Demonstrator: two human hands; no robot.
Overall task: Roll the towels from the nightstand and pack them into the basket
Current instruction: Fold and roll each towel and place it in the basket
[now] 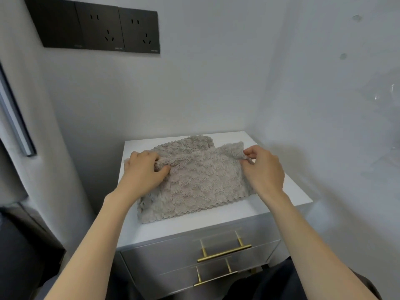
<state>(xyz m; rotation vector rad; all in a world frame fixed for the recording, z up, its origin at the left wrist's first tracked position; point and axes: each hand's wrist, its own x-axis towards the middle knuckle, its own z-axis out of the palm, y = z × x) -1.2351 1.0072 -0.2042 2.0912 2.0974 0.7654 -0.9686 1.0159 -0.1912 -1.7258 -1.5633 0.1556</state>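
Your left hand (144, 169) and right hand (263, 169) pinch the towel (199, 182) atop the nightstand (173, 232). Likely soft, limp: hold its corners.

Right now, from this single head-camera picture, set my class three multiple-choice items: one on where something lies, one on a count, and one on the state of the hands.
1. Where does the grey towel lie?
A. on top of the nightstand
B. in a basket
C. inside an open drawer

2. How many gold drawer handles show?
A. one
B. two
C. four

3. What are the left hand and right hand doing?
A. resting flat on the wall
B. each gripping the towel's far edge
C. pulling a drawer open

Answers:
1 A, the towel is spread on the white top.
2 B, one bar sits on each of the two drawer fronts.
3 B, the fingers of both hands curl round the raised edge.
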